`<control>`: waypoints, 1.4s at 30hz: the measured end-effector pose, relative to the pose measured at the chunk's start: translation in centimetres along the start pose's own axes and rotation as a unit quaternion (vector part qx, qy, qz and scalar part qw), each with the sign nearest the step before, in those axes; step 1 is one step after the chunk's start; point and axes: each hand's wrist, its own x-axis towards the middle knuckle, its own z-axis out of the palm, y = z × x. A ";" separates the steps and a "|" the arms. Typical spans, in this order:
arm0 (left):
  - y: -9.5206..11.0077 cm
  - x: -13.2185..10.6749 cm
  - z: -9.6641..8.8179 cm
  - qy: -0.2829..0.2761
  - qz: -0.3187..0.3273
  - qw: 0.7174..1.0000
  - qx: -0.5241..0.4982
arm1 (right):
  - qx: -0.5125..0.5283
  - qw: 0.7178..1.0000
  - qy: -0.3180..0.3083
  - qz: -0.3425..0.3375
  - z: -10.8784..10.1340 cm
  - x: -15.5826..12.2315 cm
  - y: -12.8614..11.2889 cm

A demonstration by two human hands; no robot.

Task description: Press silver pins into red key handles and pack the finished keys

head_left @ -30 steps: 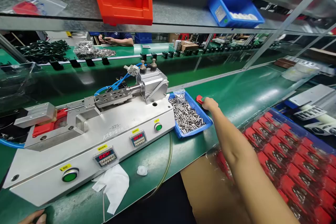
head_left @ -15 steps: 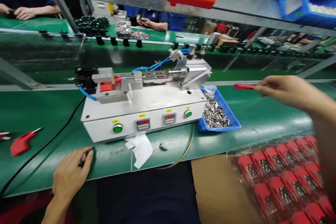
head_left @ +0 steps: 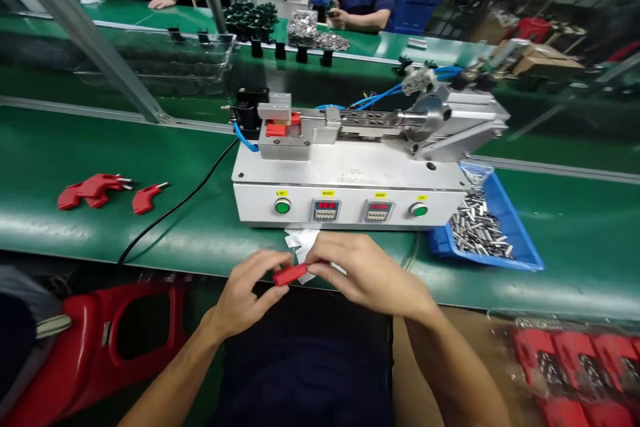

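Note:
In front of the machine's near edge, a red plastic handle-shaped part (head_left: 290, 274) is held between both hands. My left hand (head_left: 250, 290) pinches its left end between thumb and fingers. From the other side, my right hand (head_left: 357, 270) grips its right end. A thin metal pin (head_left: 295, 254) shows at the part's upper side; whether it is fixed in the part I cannot tell. Just behind the hands lies a crumpled white tissue (head_left: 303, 240). The white bench machine (head_left: 350, 203) has another red part (head_left: 280, 127) seated in its left clamp.
Several red parts with metal pins (head_left: 97, 190) lie left of a black cable (head_left: 185, 200). A blue bin (head_left: 520, 247) of small metal cylinders stands at the right. Bagged red parts (head_left: 555, 353) rest on cardboard at lower right. A red stool (head_left: 95, 340) is lower left. Co-workers sit across.
My right hand has brought the red part from the far right to the front of the machine. My left hand has left the bench top and come to it. The view has shifted.

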 end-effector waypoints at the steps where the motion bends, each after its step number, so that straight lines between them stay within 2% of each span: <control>1: 0.2 -0.2 0.2 -0.015 0.002 1.000 -0.002 | 0.016 1.000 0.004 0.010 1.2 -0.5 0.5; 3: 0.4 -0.7 0.7 -0.036 -0.006 0.999 -0.019 | 0.035 0.999 0.021 0.034 2.7 -1.8 1.3; 5: 0.4 -1.3 1.5 -0.051 -0.027 0.997 -0.047 | 0.034 0.997 0.052 0.047 3.3 -3.3 1.7; 6: 0.4 -1.4 1.9 -0.058 -0.038 0.996 -0.062 | 0.026 0.995 0.083 0.052 3.4 -4.1 1.7; 8: 0.2 -1.6 2.7 -0.062 -0.060 0.992 -0.088 | 0.002 0.980 0.188 0.061 3.5 -5.8 1.6; 9: 0.1 -1.6 3.1 -0.059 -0.069 0.991 -0.099 | -0.008 0.964 0.256 0.064 3.6 -6.6 1.6; 12: -0.4 -1.3 3.8 -0.043 -0.098 0.988 -0.114 | -0.035 0.894 0.441 0.073 4.1 -8.8 1.8; 15: -1.0 -0.8 4.1 -0.026 -0.136 0.984 -0.110 | -0.077 0.849 0.516 0.084 5.3 -10.2 2.8; 17: -1.2 -0.6 4.2 -0.022 -0.150 0.982 -0.108 | -0.095 0.838 0.525 0.115 6.3 -10.7 3.7; 19: -1.3 -0.5 4.2 -0.025 -0.159 0.980 -0.113 | -0.098 0.843 0.501 0.169 7.2 -11.0 4.6; 21: -1.3 -0.5 4.3 -0.025 -0.169 0.978 -0.122 | -0.085 0.866 0.443 0.218 8.0 -11.0 5.4; 24: -1.2 -0.5 4.4 -0.015 -0.186 0.974 -0.127 | -0.056 0.910 0.333 0.239 8.9 -10.4 6.3; 27: -1.0 -0.5 4.5 0.000 -0.214 0.967 -0.134 | -0.045 0.925 0.296 0.233 9.3 -9.7 6.7; 29: -0.8 -0.5 4.5 0.015 -0.237 0.959 -0.155 | 0.007 0.919 0.313 0.238 9.3 -9.3 6.6; 32: -0.3 -0.7 4.5 0.040 -0.265 0.942 -0.200 | 0.137 0.897 0.333 0.257 8.9 -9.1 5.9; 34: 0.2 -0.7 4.4 0.048 -0.275 0.933 -0.227 | 0.186 0.883 0.333 0.272 8.4 -9.1 5.1; 38: 1.1 -0.7 4.3 0.044 -0.285 0.925 -0.247 | 0.182 0.870 0.351 0.295 7.7 -9.0 3.6; 42: 1.5 -0.4 4.3 0.039 -0.283 0.925 -0.253 | 0.210 0.849 0.384 0.296 7.9 -9.3 2.8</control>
